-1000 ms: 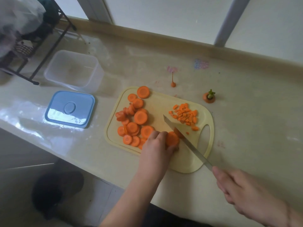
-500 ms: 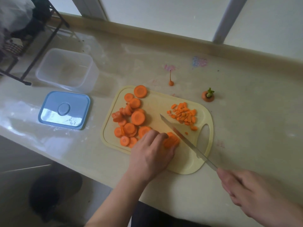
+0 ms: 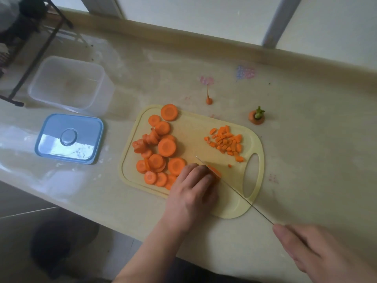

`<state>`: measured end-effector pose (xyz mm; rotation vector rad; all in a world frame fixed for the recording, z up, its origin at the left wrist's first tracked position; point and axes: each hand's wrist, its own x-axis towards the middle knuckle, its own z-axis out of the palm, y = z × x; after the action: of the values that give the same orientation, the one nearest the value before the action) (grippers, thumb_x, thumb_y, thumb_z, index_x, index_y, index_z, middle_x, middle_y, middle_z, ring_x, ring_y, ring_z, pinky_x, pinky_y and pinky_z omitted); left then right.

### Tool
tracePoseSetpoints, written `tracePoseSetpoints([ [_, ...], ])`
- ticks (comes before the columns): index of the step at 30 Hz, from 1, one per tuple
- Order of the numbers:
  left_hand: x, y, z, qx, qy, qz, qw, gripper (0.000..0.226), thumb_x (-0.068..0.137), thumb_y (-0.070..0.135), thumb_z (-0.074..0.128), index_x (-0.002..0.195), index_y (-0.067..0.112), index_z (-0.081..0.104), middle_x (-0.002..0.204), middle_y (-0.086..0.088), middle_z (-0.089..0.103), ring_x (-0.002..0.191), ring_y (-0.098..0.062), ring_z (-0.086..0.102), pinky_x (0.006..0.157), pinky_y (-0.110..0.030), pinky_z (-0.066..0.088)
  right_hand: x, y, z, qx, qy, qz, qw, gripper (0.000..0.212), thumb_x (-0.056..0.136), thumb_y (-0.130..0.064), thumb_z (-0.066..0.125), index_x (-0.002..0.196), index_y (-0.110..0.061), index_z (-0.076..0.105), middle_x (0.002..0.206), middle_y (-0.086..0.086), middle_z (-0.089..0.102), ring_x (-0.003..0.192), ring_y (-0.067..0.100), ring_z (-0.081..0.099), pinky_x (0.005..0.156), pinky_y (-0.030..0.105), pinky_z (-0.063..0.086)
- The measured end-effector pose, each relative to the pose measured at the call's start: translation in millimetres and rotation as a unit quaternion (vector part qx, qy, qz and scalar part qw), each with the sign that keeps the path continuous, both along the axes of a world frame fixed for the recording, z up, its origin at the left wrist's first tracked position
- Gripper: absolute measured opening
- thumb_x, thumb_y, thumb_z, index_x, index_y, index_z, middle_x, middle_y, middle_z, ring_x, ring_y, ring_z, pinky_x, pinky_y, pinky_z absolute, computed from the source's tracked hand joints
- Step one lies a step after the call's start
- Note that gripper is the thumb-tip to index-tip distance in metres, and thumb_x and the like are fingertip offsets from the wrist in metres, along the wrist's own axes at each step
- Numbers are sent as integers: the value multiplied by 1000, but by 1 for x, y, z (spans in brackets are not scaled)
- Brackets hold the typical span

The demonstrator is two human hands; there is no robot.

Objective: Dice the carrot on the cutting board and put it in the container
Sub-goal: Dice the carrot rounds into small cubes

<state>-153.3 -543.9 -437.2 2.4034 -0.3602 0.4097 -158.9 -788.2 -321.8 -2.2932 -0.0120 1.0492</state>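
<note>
Left hand [image 3: 192, 193] pins carrot slice [image 3: 214, 171] | right hand [image 3: 318, 254] grips knife [image 3: 234, 186], blade pointing up-left

The left hand [image 3: 193, 193] hid most of the carrot slice [image 3: 214, 171] beside the knife [image 3: 234, 188]; the right hand [image 3: 318, 254] concealed the knife's handle and was blurred.

Both forearms bare, no sleeves, left hand [image 3: 191, 193] and right hand [image 3: 318, 254] ungloved
</note>
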Motion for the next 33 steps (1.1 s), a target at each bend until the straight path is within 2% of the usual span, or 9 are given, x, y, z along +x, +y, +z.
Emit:
tracePoseSetpoints([
  [3,-1,-1,-1,-3,-1,10,1000,11,85,2,73,96,-1,75,106,-13,69,100,-33,63,88,-41,53,-1,3,-3,-23,-19,-10,999,72,75,-82,22,73,-12,40,51,-4,34,48,7,33,50,21,29],
  [5,0,-1,-1,-6,-1,11,1000,12,85,2,74,96,0,75,107,-13,70,101,-32,63,88,-40,53,2,8,-7,-28,-41,-3,999,78,72,-88,17,74,-14,41,51,-3,35,48,7,34,51,22,31],
  [7,0,0,0,-5,1,7,1000,12,84,1,74,97,0,75,108,-13,70,101,-32,63,89,-40,53,5,14,-17,-11,-63,18,998,89,66,-96,11,66,-12,38,50,-2,34,48,7,34,50,21,31],
  [10,0,0,1,1,-2,11,1000,14,84,1,75,97,0,75,108,-13,69,99,-32,63,89,-39,53,9,21,-26,8,-83,28,996,87,70,-94,12,58,-11,34,50,-1,34,47,10,34,49,23,29],
  [17,-4,-1,1,11,3,22,1000,7,84,1,75,91,-1,73,100,-13,66,96,-32,60,90,-35,51,14,20,-24,40,-38,-30,998,92,61,-100,18,62,-9,32,50,-2,29,47,8,27,49,28,28],
  [22,-7,0,2,13,0,18,1000,8,87,5,74,92,-1,72,101,-14,65,97,-33,60,92,-36,51,11,17,-15,41,-19,-22,999,94,59,-101,21,64,-7,30,54,-1,25,50,9,24,48,23,24],
  [25,-7,1,0,19,-9,13,1000,8,87,6,74,92,-1,73,101,-14,67,98,-32,59,91,-39,51,6,13,-10,37,-4,-16,999,95,58,-102,21,67,-8,32,54,-1,27,51,7,27,51,28,28],
  [29,-5,0,-2,7,-9,10,1000,8,89,5,73,94,-1,75,103,-12,70,100,-32,62,89,-39,52,-2,8,-5,4,13,-7,1000,99,50,-104,14,69,-10,36,51,-3,32,49,7,30,52,25,30],
  [33,-5,1,-2,-1,-6,8,1000,8,88,3,74,94,0,76,106,-11,71,101,-32,63,90,-38,52,-8,12,-11,-17,-20,-3,1000,100,57,-101,10,71,-7,43,51,-4,38,49,7,36,51,21,33],
])
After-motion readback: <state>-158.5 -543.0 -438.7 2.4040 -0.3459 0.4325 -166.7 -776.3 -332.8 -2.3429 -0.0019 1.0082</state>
